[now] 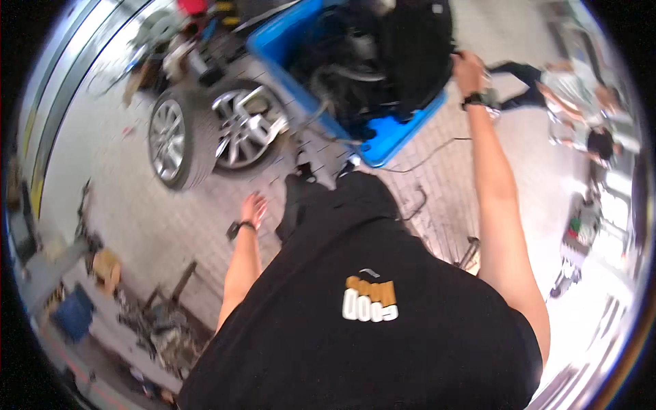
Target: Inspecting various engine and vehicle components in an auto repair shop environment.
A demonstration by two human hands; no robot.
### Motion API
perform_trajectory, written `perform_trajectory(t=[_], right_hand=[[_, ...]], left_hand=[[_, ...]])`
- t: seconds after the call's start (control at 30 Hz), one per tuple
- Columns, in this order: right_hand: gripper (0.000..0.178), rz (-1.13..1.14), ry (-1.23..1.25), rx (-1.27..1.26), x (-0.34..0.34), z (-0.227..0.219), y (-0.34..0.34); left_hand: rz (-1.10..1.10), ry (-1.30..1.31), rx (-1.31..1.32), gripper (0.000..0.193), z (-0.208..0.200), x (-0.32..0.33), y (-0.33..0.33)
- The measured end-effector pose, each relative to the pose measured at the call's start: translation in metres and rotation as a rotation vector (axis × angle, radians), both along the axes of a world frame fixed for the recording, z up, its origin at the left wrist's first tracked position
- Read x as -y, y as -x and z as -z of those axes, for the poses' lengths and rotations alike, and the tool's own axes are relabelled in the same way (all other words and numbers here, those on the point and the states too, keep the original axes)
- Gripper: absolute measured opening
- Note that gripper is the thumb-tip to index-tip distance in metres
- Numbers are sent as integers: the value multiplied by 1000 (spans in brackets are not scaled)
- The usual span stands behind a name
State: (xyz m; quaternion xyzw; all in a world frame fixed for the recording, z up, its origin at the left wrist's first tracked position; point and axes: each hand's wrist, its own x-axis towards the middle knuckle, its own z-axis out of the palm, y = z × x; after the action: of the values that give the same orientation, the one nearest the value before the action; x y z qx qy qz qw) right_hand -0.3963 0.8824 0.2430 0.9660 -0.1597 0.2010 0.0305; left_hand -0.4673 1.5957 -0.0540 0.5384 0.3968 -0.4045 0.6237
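My right hand (469, 72) is stretched forward with its fingers closed on the right edge of a large black panel (418, 55). The panel's exact kind cannot be made out. It stands in a blue plastic bin (400, 137), among dark parts and cables (348, 72) that are blurred. Low at my left side hangs my left hand (253, 208), holding nothing, its fingers loosely apart. Nearest to that hand are two wheels: a tyre with a silver rim (167, 140) and another wheel (239, 126) with a silver metal piece (260, 126) against it.
Assorted parts (184, 58) lie beyond the wheels. A thin cable (430, 160) runs over the tiled floor from the bin. At the far right is another person (574, 92). Metal parts (167, 328) and a blue box (73, 314) are at the lower left.
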Motion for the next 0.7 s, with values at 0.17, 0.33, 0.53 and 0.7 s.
perform_trajectory(t=[0.17, 0.33, 0.53, 0.7], right_hand=[[23, 185, -163, 16, -22, -7, -2], [22, 220, -167, -3, 15, 0, 10], [21, 251, -207, 56, 19, -24, 18], [11, 206, -85, -118, -25, 12, -3]], left_hand=[[-59, 36, 55, 36, -6, -7, 6], [-32, -23, 45, 34, -18, 3, 4], [-14, -9, 45, 29, -16, 24, -18], [-88, 159, 142, 24, 9, 18, -6]])
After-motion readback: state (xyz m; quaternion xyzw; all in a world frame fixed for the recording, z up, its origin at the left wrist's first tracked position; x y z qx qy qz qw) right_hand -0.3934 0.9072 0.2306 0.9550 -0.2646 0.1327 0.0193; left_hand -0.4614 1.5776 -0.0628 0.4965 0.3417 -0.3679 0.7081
